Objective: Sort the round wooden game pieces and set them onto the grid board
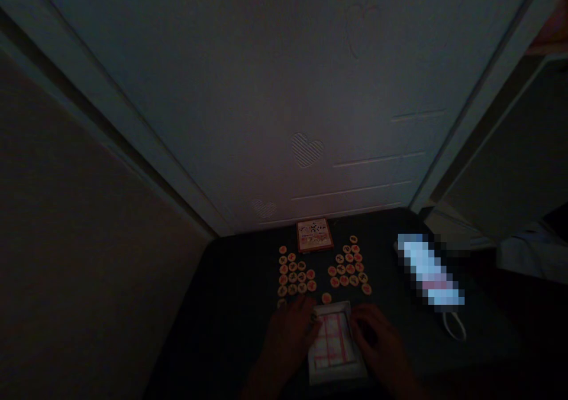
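left hand [293,327] and right hand [376,332] flank the open box [336,374] at its rims; whether either grips anything, i cannot tell. a pink-lined sheet [329,341] lies inside. beyond the box, round pieces [341,268] sit on the tabletop [222,305], then a printed cover [314,235].

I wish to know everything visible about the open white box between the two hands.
The white box is shallow, rectangular and perhaps cardboard, with raised walls. Inside lies a whitish sheet with reddish grid lines. It appears to rest open side up on the table, short edge toward the person. The left hand overlaps its left side; the right hand is at its right wall, contact unclear.
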### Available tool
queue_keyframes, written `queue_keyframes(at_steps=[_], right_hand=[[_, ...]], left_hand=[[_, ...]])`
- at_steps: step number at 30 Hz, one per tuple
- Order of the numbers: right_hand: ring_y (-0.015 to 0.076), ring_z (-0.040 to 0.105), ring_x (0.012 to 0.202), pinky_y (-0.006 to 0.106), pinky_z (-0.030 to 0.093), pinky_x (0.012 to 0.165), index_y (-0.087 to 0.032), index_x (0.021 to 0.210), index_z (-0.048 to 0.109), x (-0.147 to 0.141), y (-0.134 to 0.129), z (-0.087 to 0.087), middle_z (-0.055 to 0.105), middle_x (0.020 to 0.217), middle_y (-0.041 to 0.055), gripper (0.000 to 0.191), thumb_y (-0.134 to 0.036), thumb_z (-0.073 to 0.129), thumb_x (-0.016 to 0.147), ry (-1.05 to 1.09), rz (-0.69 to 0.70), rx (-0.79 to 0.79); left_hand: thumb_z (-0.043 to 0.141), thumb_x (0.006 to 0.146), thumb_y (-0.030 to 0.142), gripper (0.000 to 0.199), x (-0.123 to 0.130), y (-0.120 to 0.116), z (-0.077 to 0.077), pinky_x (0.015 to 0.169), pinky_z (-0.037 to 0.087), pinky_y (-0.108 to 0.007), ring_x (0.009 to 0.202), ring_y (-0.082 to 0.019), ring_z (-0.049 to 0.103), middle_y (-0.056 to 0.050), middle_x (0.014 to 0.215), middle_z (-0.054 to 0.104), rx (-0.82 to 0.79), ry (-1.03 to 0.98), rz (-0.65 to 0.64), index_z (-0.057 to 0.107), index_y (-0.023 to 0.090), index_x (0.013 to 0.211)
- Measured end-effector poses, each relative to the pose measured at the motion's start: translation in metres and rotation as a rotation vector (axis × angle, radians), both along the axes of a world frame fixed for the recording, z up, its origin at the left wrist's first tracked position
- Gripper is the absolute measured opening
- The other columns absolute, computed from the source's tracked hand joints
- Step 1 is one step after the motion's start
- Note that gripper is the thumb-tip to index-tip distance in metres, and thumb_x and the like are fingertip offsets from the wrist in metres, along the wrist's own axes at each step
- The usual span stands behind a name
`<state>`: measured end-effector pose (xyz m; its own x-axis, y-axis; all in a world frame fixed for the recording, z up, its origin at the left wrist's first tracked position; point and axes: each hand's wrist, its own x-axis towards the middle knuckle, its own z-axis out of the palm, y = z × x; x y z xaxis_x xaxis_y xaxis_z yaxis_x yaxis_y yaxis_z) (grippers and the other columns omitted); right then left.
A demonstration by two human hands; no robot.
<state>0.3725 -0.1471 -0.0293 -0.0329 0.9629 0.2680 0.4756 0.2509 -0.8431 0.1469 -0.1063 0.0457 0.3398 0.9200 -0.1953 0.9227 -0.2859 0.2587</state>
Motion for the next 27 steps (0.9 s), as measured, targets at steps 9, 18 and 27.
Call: queue_keyframes(at_steps=[9,18,27], right_hand=[[0.0206,0.072,0.090,0.027,0.060,0.080,-0.024,0.096,0.073,-0.001,0.001,0.006,0.073,0.101,0.0086,0.025,-0.041,0.055,0.097,-0.012,-0.040,0.005],[0.0205,0.071,0.092,0.027,0.059,0.080,-0.024,0.097,0.072,0.001,0.002,-0.002,0.073,0.101,0.0080,0.023,-0.039,0.055,0.097,-0.008,-0.042,0.032],[0.0200,0.072,0.090,0.027,0.060,0.078,-0.025,0.098,0.073,0.001,0.002,0.001,0.073,0.100,0.0072,0.022,-0.038,0.055,0.097,-0.010,-0.020,0.003]], left_hand=[[0.051,0.094,0.021,0.031,-0.005,-0.002,-0.002,0.091,0.049,-0.034,0.109,-0.021,0.065,-0.002,0.121,0.068,0.014,-0.096,0.008,0.058,0.029,0.122],[0.054,0.094,0.025,0.025,0.000,-0.003,0.000,0.086,0.051,-0.033,0.106,-0.022,0.065,-0.004,0.120,0.067,0.022,-0.092,0.052,0.057,0.025,0.119],[0.056,0.095,0.025,0.012,0.001,-0.010,-0.001,0.090,0.049,-0.039,0.101,-0.025,0.065,-0.004,0.111,0.069,0.207,-0.003,0.040,0.066,0.024,0.102]])
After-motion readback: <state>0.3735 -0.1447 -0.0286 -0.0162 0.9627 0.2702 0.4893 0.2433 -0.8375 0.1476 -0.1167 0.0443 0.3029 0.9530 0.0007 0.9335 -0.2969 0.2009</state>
